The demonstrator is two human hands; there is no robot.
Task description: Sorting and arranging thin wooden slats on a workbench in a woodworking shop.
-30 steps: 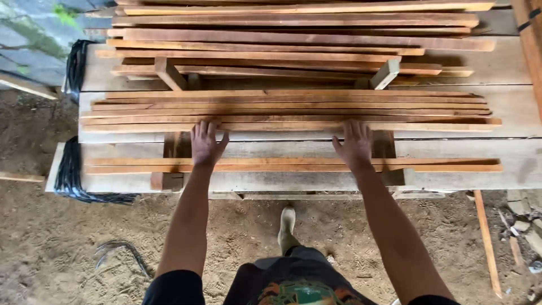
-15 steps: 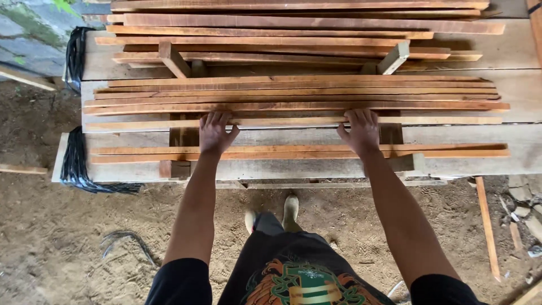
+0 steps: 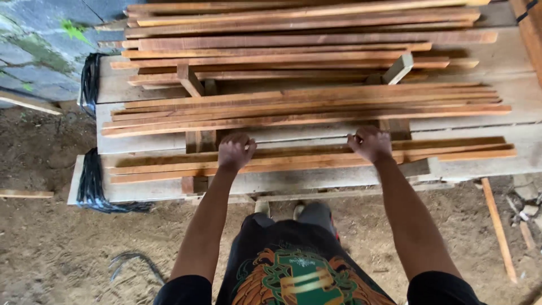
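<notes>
left hand (image 3: 236, 151) curled over a thin wooden slat (image 3: 305, 151), fingers bent down across its top, knuckles up; grip closed on the slat. right hand (image 3: 370, 143) curled the same way on the same slat, further right, fingers wrapped over its far edge. both arms extended forward from a dark printed shirt (image 3: 293, 277).

slat held lying lengthwise, left to right, at the near side of the work surface, just beyond two more reddish slats (image 3: 463, 153) resting along the near plank (image 3: 316, 179). exact contact between held slat and those beneath: cannot tell.

beyond the hands, a flat bundle of slats (image 3: 305, 107) laid side by side, slightly fanned at the left ends. further back, a second, larger pile of slats (image 3: 305, 34) resting on two short cross blocks (image 3: 189, 79).

black strapping (image 3: 90, 181) hanging at the left end of the planks. loose slat (image 3: 499, 226) on the dirt floor (image 3: 68, 248) at right. two feet just visible under the plank edge.
</notes>
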